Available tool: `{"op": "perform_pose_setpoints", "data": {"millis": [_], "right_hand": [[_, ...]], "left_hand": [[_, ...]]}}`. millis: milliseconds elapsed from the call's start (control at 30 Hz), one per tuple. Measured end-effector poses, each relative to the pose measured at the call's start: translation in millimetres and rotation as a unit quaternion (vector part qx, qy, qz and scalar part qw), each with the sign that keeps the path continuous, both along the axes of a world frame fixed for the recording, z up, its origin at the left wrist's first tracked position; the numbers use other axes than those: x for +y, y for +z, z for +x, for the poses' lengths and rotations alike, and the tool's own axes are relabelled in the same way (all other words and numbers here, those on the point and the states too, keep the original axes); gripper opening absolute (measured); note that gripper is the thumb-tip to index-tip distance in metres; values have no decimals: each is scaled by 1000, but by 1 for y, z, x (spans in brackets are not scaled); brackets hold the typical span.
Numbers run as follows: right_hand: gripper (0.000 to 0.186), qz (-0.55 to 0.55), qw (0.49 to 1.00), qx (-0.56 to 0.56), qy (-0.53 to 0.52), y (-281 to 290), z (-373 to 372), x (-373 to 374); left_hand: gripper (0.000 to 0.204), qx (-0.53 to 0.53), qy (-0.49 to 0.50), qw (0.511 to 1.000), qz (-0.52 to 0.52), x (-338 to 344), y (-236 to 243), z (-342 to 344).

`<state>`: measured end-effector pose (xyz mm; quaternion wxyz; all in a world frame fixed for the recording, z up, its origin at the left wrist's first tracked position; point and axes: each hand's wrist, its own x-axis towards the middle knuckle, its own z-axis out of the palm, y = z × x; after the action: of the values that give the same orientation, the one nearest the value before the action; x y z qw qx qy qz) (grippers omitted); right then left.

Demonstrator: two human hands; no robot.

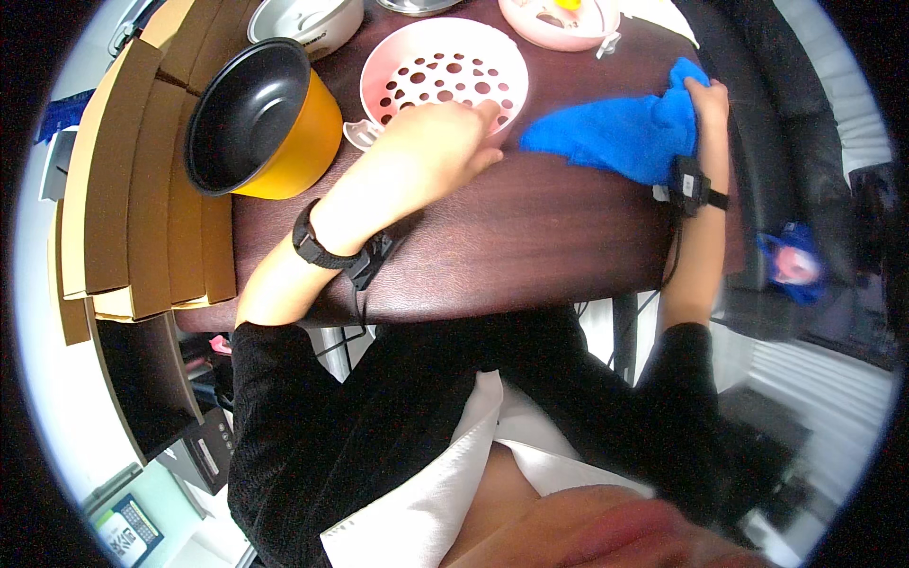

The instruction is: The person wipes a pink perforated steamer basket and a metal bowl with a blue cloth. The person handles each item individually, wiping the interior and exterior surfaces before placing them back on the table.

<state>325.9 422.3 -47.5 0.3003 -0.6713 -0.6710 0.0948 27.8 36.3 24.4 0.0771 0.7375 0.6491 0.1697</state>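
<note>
A pink colander [402,49] with round holes in its base lies on the brown table [473,237], open side up. My left hand [431,142] reaches over its near rim, fingers curled inside and thumb outside, so the hand is closed on the rim. The fingertips are partly hidden. Over at the table's right edge, my right hand [708,102] grips the end of a bright blue cloth [615,133]. That cloth spreads leftward across the tabletop, apart from the colander. Both wrists carry black straps with small devices.
Left of the colander stands a yellow pot [303,133] with a black inside. Behind it are a white pot [312,28] and, at the far edge, a metal dish [421,7]. A pink bowl [559,36] holds something yellow. Cardboard boxes [104,180] line the left side.
</note>
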Motion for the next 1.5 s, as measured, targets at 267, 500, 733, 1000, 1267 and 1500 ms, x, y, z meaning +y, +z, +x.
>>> {"op": "perform_pose_setpoints", "data": {"millis": [267, 500, 733, 1000, 1267, 1500], "right_hand": [[47, 41, 881, 187, 432, 65, -82, -130], [47, 20, 852, 143, 503, 29, -158, -199], [32, 90, 852, 29, 515, 41, -156, -223], [28, 71, 843, 81, 528, 56, -139, -219], [22, 80, 815, 87, 568, 52, -149, -215], [25, 54, 827, 114, 548, 50, -148, -213]], "left_hand": [[27, 37, 42, 997, 60, 9, -22, 16], [27, 83, 46, 991, 96, 14, -28, 17], [25, 86, 49, 990, 102, 14, -31, 17], [25, 96, 36, 990, 101, 14, -29, 16], [24, 69, 36, 991, 111, 13, -31, 15], [24, 71, 33, 992, 104, 15, -31, 15]]}}
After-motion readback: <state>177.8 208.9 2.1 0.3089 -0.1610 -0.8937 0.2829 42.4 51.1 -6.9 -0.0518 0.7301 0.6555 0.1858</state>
